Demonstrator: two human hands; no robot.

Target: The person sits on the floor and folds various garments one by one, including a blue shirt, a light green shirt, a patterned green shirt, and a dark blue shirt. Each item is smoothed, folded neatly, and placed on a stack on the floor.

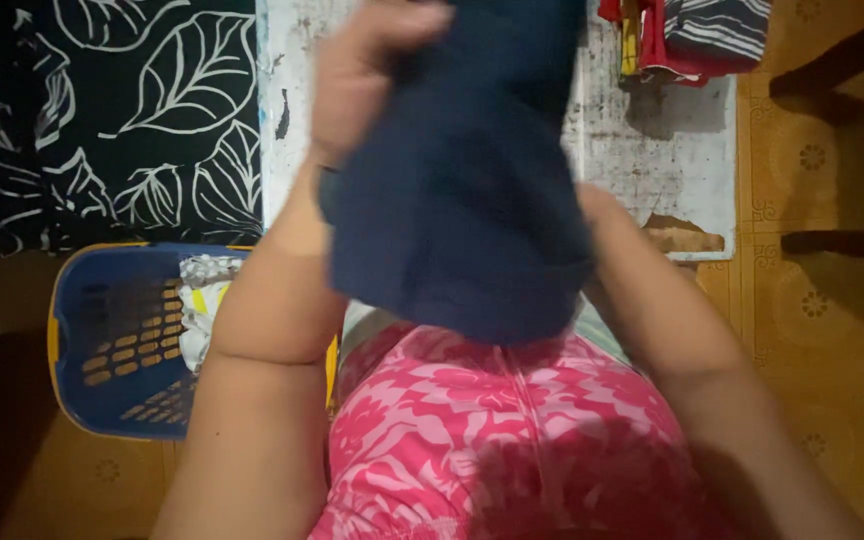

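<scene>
Holding a dark blue garment [462,190] up in front of my chest, my left hand [357,80] grips its upper edge, the fingers [392,25] curled and pressed together over the cloth near the top of the view. The garment hangs down from those fingers in a broad fold, its lower edge resting just above my pink patterned top [512,440]. My right forearm [672,330] rises toward the cloth from the other side, but my right hand is hidden behind the fabric, so I cannot tell whether its fingers are spread or pinching. Beyond the fingers lies a worn white counter [672,150], its paint chipped and stained. At the far right corner of that counter, well apart from my hands, sits a small heap of clothes [692,35], red and striped pieces together. To the left of my left arm, lower down, stands a blue laundry basket [102,330] with slotted walls; pale patterned cloth [202,300] lies inside it against the near wall. Further left of the fingers hangs a black fabric with white leaf outlines [112,120]. To the right of my right arm runs a yellow patterned floor [822,300].
</scene>
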